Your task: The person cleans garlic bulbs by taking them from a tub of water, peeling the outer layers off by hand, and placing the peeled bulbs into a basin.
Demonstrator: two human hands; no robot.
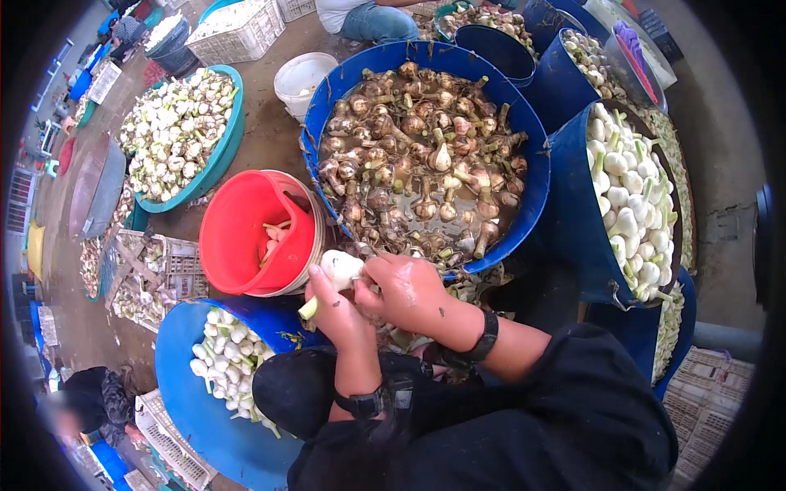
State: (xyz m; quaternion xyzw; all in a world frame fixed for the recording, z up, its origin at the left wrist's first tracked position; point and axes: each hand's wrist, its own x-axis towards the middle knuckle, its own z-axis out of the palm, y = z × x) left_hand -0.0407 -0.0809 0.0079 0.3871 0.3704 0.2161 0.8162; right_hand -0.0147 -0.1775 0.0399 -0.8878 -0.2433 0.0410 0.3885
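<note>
My left hand [342, 317] is wrapped round a garlic bulb [341, 267], its white head showing above the fingers and its cut green stem poking out at the left. My right hand [409, 296] is closed against the bulb's right side, thumb and fingers pinched; what lies between them is hidden. Both hands are wet. Just beyond them is a large blue tub [536, 221] of brown, unpeeled garlic in murky water. A red bucket [221, 237] with a few pale orange items inside stands left of my hands.
A tilted blue tub [176, 344] at lower left and a blue barrel [569, 176] at right hold clean white garlic. A green tub [233, 135] of garlic and a white bucket [299, 65] stand further back. Other people sit at the top and lower left.
</note>
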